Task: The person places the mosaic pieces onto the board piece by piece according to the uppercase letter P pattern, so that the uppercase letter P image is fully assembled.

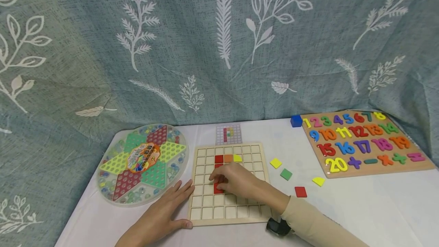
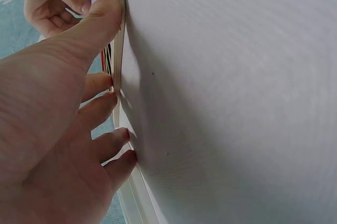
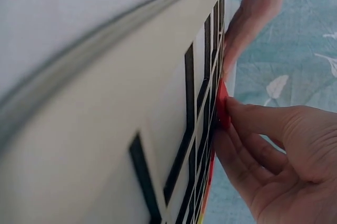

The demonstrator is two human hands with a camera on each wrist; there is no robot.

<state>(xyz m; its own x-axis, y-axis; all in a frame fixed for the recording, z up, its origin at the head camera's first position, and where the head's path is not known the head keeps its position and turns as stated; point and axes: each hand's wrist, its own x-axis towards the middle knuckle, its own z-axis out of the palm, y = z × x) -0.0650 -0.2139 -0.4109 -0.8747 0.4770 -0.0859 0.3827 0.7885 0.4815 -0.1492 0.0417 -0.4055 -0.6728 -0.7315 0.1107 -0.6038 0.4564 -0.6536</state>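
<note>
Head view: at the far left, a round Chinese checkers set point(image 1: 143, 158) is being seen, its star being ringed by glass marbles. Just beside it, the left edge of a wooden grid board point(image 1: 218, 212) is being touched by the fingertips of the left hand point(image 1: 162, 210), whose thumb is being rested at the near left corner; its fingers are being held spread, in a wide, relaxed shape. Over the board, in the third column from the left, a red square tile point(image 1: 217, 190) is being pinched in a narrow grip between the thumb and fingers of the right hand point(image 1: 236, 180), as is also being shown in the right wrist view; whether it is fully seated cannot be told. Farther up, an upper red tile point(image 1: 219, 159), an orange tile point(image 1: 228, 158) and a yellow quarter-round tile point(image 1: 237, 158) are being held side by side in the second row. Beyond the far edge, a pattern card point(image 1: 228, 134) is lying. To the right, a loose yellow tile point(image 1: 276, 163), a green tile point(image 1: 286, 174) and a loose red tile point(image 1: 300, 192) are lying scattered. Beyond them, a blue cube point(image 1: 296, 121) is standing beside a number puzzle board point(image 1: 377, 169).
</note>
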